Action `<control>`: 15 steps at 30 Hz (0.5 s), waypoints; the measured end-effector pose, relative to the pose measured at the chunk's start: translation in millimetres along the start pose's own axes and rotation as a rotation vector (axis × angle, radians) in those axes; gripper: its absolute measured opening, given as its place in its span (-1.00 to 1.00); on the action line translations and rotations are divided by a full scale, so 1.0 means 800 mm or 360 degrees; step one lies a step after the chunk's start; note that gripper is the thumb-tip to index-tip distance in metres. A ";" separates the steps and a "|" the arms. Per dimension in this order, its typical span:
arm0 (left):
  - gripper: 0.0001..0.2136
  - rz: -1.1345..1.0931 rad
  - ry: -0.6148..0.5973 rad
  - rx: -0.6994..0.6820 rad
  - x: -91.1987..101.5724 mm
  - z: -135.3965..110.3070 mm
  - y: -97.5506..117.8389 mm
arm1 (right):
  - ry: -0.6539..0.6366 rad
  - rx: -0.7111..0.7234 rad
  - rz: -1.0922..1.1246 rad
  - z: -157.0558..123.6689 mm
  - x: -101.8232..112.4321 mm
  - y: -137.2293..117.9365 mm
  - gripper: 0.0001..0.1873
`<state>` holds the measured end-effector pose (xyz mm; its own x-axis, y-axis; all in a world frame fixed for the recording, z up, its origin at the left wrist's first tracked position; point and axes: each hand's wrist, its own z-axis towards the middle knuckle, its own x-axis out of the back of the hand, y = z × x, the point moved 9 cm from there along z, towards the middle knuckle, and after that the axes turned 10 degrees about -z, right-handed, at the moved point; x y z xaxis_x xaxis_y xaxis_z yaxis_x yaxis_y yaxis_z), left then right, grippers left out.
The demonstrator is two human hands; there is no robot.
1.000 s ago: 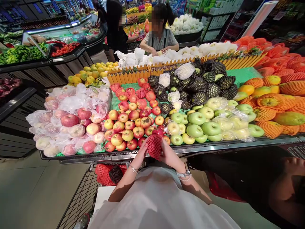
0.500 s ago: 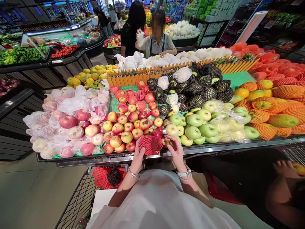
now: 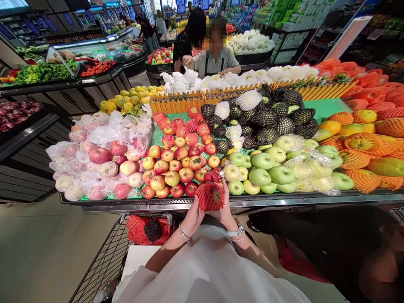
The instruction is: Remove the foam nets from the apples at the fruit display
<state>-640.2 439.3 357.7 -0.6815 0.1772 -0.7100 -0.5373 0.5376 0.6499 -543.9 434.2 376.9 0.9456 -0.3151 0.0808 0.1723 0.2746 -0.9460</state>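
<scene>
Between my two hands sits an apple (image 3: 217, 195) wrapped in a red foam net (image 3: 206, 202), its reddish skin showing through the net's opening. My left hand (image 3: 196, 215) is closed on its left side, the thumb pressed to the net. From the right, my right hand (image 3: 225, 207) wraps round it, with some fingers hidden beneath. Just beyond lie bare red-yellow apples (image 3: 172, 178), and behind them more apples in red nets (image 3: 191, 125).
Green apples (image 3: 259, 177) lie to the right, bagged pink apples (image 3: 100, 155) to the left. Black-netted fruit (image 3: 267, 118) is farther back. A shopping cart (image 3: 104, 257) holding red netted fruit (image 3: 137, 229) stands below left. A person (image 3: 217, 54) is across the display; another sits close by at right.
The apple that my right hand held beside the net is now inside it. My hands have come together round it. The view has shifted slightly, and the person across has lowered a hand.
</scene>
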 end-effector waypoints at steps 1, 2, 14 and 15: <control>-0.33 0.0011 -0.0012 0.0002 -0.001 0.000 -0.001 | 0.0045 0.0029 -0.0011 -0.002 0.003 -0.001 0.23; -0.33 0.0033 -0.0011 -0.0019 -0.001 0.000 0.000 | 0.0088 0.0063 -0.0018 -0.005 0.007 -0.003 0.15; -0.49 0.0523 -0.0244 0.0013 0.022 0.006 0.003 | -0.0036 0.0042 0.0005 -0.017 0.001 0.011 0.22; -0.48 0.0623 -0.0236 -0.0031 0.024 0.009 0.011 | -0.0097 0.0032 0.0012 -0.015 -0.002 0.010 0.19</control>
<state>-654.4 453.3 347.9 -0.7579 0.4826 -0.4390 -0.2623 0.3907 0.8824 -547.5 425.9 365.4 0.9618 -0.2573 0.0934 0.1702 0.2948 -0.9403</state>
